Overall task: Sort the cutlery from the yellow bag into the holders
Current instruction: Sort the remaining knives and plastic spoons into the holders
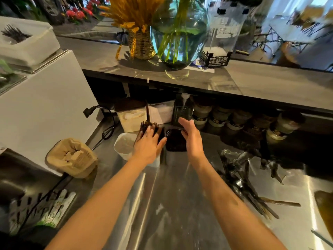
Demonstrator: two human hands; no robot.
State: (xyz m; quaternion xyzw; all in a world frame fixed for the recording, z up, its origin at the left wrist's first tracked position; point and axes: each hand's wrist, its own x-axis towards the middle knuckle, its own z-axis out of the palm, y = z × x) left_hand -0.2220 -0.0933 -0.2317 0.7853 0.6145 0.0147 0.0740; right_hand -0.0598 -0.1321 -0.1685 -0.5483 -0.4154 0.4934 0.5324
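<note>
A: Forearms nearest; left hand (147, 141) lies flat, fingers spread, on the cutlery bundle in the left holder (144, 131). Tamping it level, probably.
B: Right hand (191, 134)?
A: Fingers straight, together, against the dark holder (175, 141) (contents blurred). Unsorted cutlery (239, 179) heaped right on the surface (171, 204). Yellow bag not visible.

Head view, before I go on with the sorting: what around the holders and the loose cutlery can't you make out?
- Left holder: contents mostly covered by the left hand.
- Right holder: dark inside, item types unreadable; the right hand covers its right edge.
- Loose cutlery pile: motion-blurred, so pieces can't be counted or told apart.
- Yellow bag: not identifiable; only a blurred brownish shape cut by the right edge.
</note>
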